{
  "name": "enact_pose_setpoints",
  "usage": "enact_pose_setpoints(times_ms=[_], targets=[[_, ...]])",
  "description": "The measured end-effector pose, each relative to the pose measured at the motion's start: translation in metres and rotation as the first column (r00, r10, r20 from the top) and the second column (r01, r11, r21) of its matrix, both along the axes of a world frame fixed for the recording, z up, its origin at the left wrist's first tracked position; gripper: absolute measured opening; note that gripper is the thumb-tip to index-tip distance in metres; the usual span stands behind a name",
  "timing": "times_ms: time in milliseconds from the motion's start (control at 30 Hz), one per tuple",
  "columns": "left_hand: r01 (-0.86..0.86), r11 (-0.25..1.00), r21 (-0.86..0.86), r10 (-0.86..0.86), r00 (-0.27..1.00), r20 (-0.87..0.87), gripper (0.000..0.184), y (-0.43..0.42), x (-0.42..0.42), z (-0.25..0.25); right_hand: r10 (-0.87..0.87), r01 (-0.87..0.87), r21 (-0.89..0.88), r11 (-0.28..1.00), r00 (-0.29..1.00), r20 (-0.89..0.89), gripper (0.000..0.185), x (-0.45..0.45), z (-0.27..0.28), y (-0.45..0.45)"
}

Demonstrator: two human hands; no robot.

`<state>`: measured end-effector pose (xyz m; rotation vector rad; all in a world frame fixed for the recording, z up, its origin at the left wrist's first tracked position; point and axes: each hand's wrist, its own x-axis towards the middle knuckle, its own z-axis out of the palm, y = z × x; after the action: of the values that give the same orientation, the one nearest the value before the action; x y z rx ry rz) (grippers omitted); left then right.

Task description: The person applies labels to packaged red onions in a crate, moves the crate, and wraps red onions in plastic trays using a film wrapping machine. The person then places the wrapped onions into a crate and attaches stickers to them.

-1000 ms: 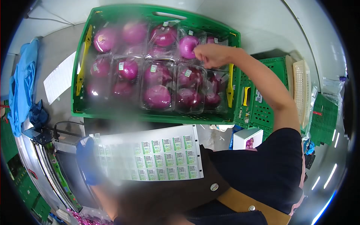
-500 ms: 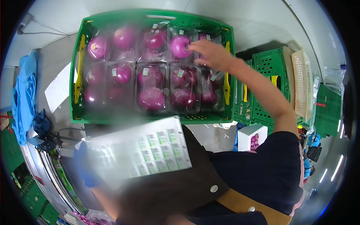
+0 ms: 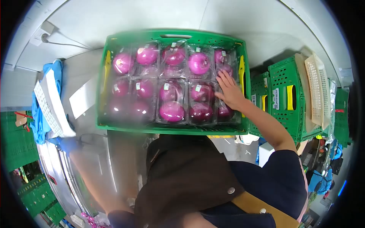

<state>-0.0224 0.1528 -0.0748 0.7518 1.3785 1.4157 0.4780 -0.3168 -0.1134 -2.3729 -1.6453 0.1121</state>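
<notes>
- Right hand (image 3: 232,94), bare, palm down: the fingers are loosely spread, the thumb standing apart, clamped on nothing. The fingertips lie over the clear plastic onion pack (image 3: 220,57) at the back right and appear to touch it; the palm covers part of the pack in front.
- Left hand (image 3: 67,144), blurred and blue-covered, far to the left: I cannot tell whether its fingers are apart or together. Just beyond them is a white sheet printed with small labels (image 3: 52,100); a grip on it cannot be made out.
- Just right of the right fingers runs the side wall of a green plastic crate (image 3: 246,85); its back rim lies farther beyond them. Bare grey worktop (image 3: 84,69) shows left of the crate.
- Ten clear packs of shiny purple onions fill the crate in two rows of five, mostly left of the right fingers.
- Two yellow handles (image 3: 242,72), one per crate end.
</notes>
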Motion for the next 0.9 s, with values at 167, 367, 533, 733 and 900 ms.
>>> enact_pose_setpoints(times_ms=[167,367,533,733,900], targets=[[0.135,0.990,0.041,-0.136,0.836,0.532,0.053,0.042,-0.026,-0.019,-0.178,0.181,0.005,0.984,0.975,-0.135,0.057,-0.002,0.015,0.002],[0.295,0.883,0.366,0.067,0.692,-0.719,0.048,-0.006,0.035,-0.060,-0.470,0.437,0.277,0.856,0.881,0.061,0.061,0.007,0.025,-0.046],[0.918,0.338,0.206,-0.274,0.305,-0.912,0.058,-0.153,0.263,0.022,-0.541,0.727,0.137,0.673,0.610,-0.579,0.060,0.005,0.013,-0.057],[0.967,0.179,-0.183,-0.354,-0.110,-0.929,0.061,-0.144,0.278,-0.027,-0.589,0.772,0.243,0.588,0.614,-0.525,0.056,0.002,-0.002,-0.065],[0.828,0.543,0.140,-0.199,0.288,-0.937,0.058,-0.081,0.231,-0.001,-0.525,0.872,0.077,0.483,0.359,-0.772,0.048,-0.001,0.012,-0.055]])
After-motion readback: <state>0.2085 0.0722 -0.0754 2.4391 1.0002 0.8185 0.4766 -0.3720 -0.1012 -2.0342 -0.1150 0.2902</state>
